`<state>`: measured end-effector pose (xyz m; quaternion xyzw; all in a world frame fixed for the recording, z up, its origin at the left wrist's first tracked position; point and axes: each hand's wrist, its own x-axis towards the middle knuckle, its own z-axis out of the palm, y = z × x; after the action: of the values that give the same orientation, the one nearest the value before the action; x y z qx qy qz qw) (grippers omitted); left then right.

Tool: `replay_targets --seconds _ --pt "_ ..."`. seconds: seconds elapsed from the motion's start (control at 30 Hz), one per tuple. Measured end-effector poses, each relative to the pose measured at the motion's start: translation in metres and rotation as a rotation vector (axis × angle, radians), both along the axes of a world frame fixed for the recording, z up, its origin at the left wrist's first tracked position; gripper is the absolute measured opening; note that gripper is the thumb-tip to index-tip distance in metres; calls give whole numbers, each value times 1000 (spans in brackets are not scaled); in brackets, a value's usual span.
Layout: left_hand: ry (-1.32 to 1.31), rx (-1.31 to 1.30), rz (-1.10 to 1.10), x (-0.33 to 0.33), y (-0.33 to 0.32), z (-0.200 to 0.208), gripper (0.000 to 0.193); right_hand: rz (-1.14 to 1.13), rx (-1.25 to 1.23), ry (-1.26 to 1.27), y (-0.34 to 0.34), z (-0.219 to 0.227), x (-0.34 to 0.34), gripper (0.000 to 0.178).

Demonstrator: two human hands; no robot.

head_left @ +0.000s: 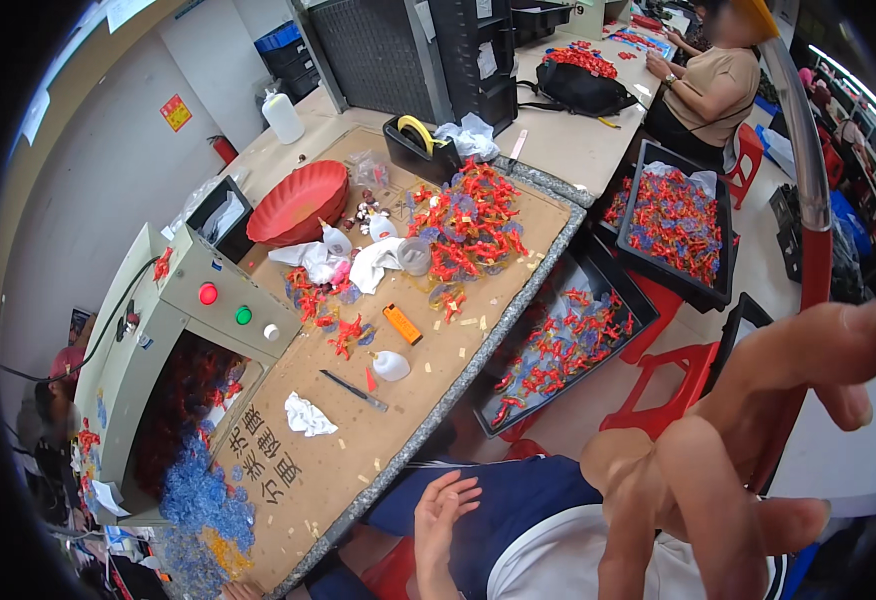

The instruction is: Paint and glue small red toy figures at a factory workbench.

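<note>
Left hand (443,520) and right hand (678,480) have fingers parted, empty; beyond them, a black tray (640,303) looks part-filled, a red figure pile (473,222) apparently left.

The person's right grip (683,470) is lifted close to the head, fingers (713,500) spread and bent, one stretching farther out to the right. Lower down, the left forearm (437,580) reaches forward beside the lap (553,485), the left grip (445,512) relaxed, its fingers loosely curled and slightly parted.
</note>
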<state>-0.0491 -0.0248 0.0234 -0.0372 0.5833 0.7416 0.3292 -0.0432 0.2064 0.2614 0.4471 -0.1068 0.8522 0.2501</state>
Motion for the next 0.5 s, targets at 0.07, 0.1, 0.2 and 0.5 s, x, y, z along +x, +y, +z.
replay_targets --seconds 0.07,0.1,0.2,0.5 --pt "8 34 -59 -3 12 1 36 -61 44 9 -1 13 12 33" --pt "15 27 -50 -3 9 1 36 -51 42 14 -4 13 14 32" --pt "25 17 -24 -5 5 2 35 -49 49 24 -9 16 17 30" --pt "34 22 15 0 -4 6 34 -16 41 25 -14 14 21 26"
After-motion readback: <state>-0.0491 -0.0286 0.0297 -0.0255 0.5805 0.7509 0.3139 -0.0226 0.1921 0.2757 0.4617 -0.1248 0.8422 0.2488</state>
